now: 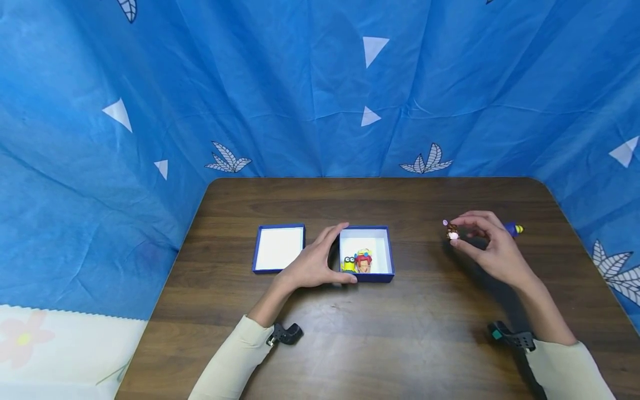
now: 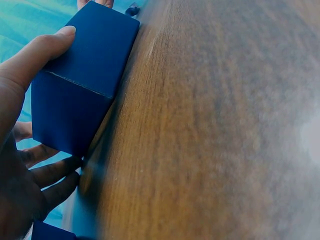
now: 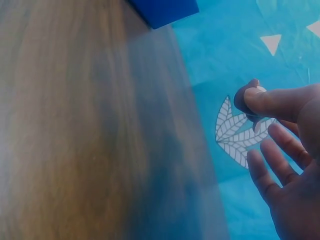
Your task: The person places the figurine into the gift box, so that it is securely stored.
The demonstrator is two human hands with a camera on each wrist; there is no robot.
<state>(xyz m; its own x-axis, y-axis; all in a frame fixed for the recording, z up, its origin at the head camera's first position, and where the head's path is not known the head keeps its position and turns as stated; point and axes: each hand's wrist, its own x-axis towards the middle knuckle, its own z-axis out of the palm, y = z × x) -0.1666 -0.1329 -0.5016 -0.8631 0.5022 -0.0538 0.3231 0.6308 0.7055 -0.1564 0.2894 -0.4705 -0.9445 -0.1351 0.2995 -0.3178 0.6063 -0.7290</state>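
Note:
My left hand (image 1: 312, 265) grips the left side of an open blue box (image 1: 384, 278) with a white inside. The left wrist view shows its thumb on the near wall of the box (image 2: 90, 55). Inside lie a yellow minion figurine (image 1: 348, 265) and a red-and-peach figurine (image 1: 364, 262) with yellow on top. Off to the right, my right hand (image 1: 495, 253) pinches a small brown figurine (image 1: 452, 229) between thumb and fingers, above the table. In the right wrist view, the thumb covers much of this brown figurine (image 3: 240, 101).
A shallow blue lid (image 1: 279, 248) with a white inside lies left of the box. Behind the right hand, a purple-and-yellow figurine (image 1: 513, 229) lies on the wooden table (image 1: 380, 344). A blue patterned curtain (image 1: 320, 94) hangs along the far edge.

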